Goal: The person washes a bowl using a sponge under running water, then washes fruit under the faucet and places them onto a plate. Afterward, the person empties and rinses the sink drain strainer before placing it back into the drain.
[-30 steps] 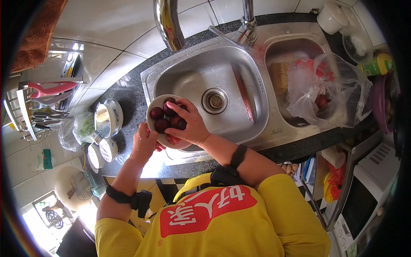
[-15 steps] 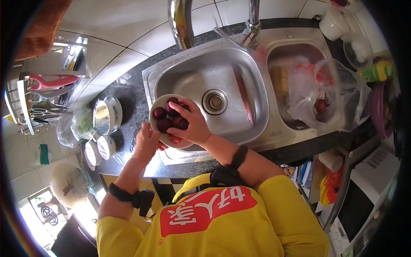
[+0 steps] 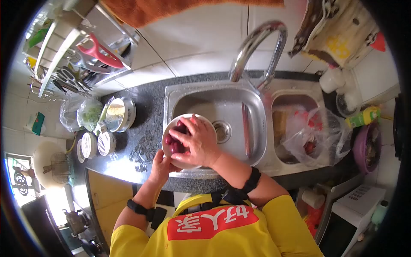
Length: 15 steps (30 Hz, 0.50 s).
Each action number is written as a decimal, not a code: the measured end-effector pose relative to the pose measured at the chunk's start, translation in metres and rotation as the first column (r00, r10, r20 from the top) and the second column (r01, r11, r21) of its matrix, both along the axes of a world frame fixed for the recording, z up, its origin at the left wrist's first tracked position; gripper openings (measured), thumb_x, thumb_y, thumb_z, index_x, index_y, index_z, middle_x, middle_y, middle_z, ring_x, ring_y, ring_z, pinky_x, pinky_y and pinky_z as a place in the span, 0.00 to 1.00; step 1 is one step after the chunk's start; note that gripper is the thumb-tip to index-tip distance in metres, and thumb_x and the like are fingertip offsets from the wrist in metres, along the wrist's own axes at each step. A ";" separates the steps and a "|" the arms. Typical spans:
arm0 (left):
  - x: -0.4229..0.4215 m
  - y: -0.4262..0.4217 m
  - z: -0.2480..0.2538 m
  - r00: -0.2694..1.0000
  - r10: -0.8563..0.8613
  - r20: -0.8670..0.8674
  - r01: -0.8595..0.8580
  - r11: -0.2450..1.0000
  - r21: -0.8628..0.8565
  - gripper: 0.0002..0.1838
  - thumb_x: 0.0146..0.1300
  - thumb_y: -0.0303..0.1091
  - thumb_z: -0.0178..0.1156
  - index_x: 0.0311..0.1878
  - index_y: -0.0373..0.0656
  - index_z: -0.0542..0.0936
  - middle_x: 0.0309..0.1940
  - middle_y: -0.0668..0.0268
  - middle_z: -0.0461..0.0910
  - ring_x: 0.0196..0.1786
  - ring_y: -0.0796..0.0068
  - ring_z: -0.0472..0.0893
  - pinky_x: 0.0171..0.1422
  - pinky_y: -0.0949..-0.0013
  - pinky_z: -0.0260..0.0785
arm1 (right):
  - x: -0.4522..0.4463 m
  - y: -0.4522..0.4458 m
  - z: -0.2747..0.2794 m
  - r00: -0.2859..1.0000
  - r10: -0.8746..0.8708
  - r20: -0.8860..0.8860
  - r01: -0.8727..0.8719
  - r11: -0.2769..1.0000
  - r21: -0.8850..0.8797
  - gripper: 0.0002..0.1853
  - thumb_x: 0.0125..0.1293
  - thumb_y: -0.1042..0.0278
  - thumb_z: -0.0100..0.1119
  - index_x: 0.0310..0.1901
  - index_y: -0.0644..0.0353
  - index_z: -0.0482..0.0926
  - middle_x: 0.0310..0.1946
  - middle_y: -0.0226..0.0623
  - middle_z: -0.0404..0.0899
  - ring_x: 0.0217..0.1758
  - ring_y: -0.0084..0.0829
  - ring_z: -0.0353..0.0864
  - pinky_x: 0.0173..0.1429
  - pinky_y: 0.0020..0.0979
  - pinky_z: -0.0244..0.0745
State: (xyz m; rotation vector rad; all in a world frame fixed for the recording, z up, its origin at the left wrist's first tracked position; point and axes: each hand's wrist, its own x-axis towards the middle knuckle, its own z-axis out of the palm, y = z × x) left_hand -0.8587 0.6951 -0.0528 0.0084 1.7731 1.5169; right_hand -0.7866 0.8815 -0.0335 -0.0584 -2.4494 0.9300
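A white bowl (image 3: 210, 121) of dark red plums (image 3: 177, 147) is held over the left front part of the large sink basin (image 3: 201, 102). My left hand (image 3: 160, 168) grips the bowl's near left rim, its fingers partly hidden beneath. My right hand (image 3: 200, 144) lies over the plums inside the bowl, fingers apart and bent around them. Its palm hides some of the fruit. Just right of the bowl shows the drain (image 3: 223, 132).
Dark red sticks (image 3: 246, 128) lie along the basin's right side. A clear plastic bag (image 3: 299, 132) with red items fills the smaller sink. The faucet (image 3: 261, 38) arches behind. Lidded containers (image 3: 106, 143) and a bowl stack (image 3: 122, 115) stand on the left counter.
The head view has shifted, showing more wall. The bowl is nearer the drain, and my right hand covers more of the plums. My left hand still holds the rim.
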 end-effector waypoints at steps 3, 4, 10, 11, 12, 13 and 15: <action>0.006 -0.004 0.018 0.998 0.043 0.046 -0.047 0.993 0.107 0.13 0.63 0.28 0.47 0.51 0.37 0.64 0.36 0.55 0.76 0.31 0.63 0.82 0.31 0.65 0.79 | 0.001 -0.009 0.016 1.000 0.030 -0.006 -0.030 0.997 0.071 0.29 0.44 0.46 0.64 0.52 0.42 0.76 0.56 0.39 0.64 0.61 0.50 0.59 0.62 0.53 0.52; 0.007 -0.008 0.018 0.999 0.033 0.038 -0.038 0.990 0.132 0.13 0.63 0.28 0.47 0.51 0.37 0.64 0.36 0.55 0.76 0.31 0.63 0.82 0.31 0.65 0.79 | 0.001 -0.014 0.020 1.000 -0.007 -0.022 0.009 0.994 0.106 0.28 0.45 0.46 0.64 0.51 0.41 0.76 0.56 0.39 0.65 0.60 0.49 0.62 0.62 0.52 0.52; -0.001 -0.030 0.026 0.999 -0.033 0.031 0.024 0.970 0.243 0.17 0.58 0.25 0.45 0.52 0.35 0.62 0.38 0.52 0.75 0.31 0.59 0.81 0.32 0.62 0.79 | 0.004 -0.039 0.044 0.992 -0.099 -0.078 0.110 0.983 0.144 0.27 0.46 0.47 0.65 0.50 0.44 0.76 0.55 0.38 0.67 0.60 0.50 0.64 0.63 0.50 0.53; 0.000 -0.034 0.028 0.999 -0.037 0.032 0.028 0.966 0.256 0.17 0.58 0.25 0.45 0.52 0.35 0.62 0.38 0.52 0.75 0.31 0.59 0.81 0.32 0.62 0.79 | 0.005 -0.043 0.045 0.990 -0.107 -0.093 0.116 0.988 0.104 0.28 0.45 0.48 0.66 0.51 0.44 0.76 0.55 0.38 0.67 0.61 0.50 0.64 0.62 0.51 0.53; 0.001 -0.035 0.032 0.999 -0.030 0.023 0.024 0.972 0.236 0.18 0.58 0.26 0.45 0.52 0.35 0.63 0.37 0.53 0.76 0.30 0.61 0.81 0.30 0.64 0.79 | 0.005 -0.047 0.047 0.990 -0.106 -0.095 0.117 0.986 0.117 0.29 0.45 0.49 0.67 0.52 0.44 0.75 0.56 0.39 0.66 0.61 0.49 0.63 0.61 0.51 0.54; 0.002 -0.035 0.036 1.000 -0.025 0.014 0.022 0.975 0.219 0.18 0.58 0.26 0.45 0.53 0.34 0.63 0.37 0.54 0.76 0.28 0.63 0.82 0.28 0.67 0.79 | 0.007 -0.050 0.051 0.989 -0.114 -0.094 0.126 0.983 0.134 0.29 0.45 0.49 0.67 0.52 0.44 0.75 0.56 0.39 0.66 0.61 0.49 0.63 0.61 0.51 0.54; 0.004 -0.037 0.046 0.999 -0.046 0.020 0.040 0.973 0.229 0.18 0.58 0.26 0.45 0.52 0.35 0.64 0.36 0.55 0.77 0.28 0.64 0.81 0.28 0.67 0.79 | 0.012 -0.057 0.060 0.983 -0.157 -0.092 0.172 0.968 0.181 0.30 0.45 0.49 0.67 0.52 0.44 0.74 0.56 0.39 0.66 0.61 0.50 0.63 0.60 0.51 0.56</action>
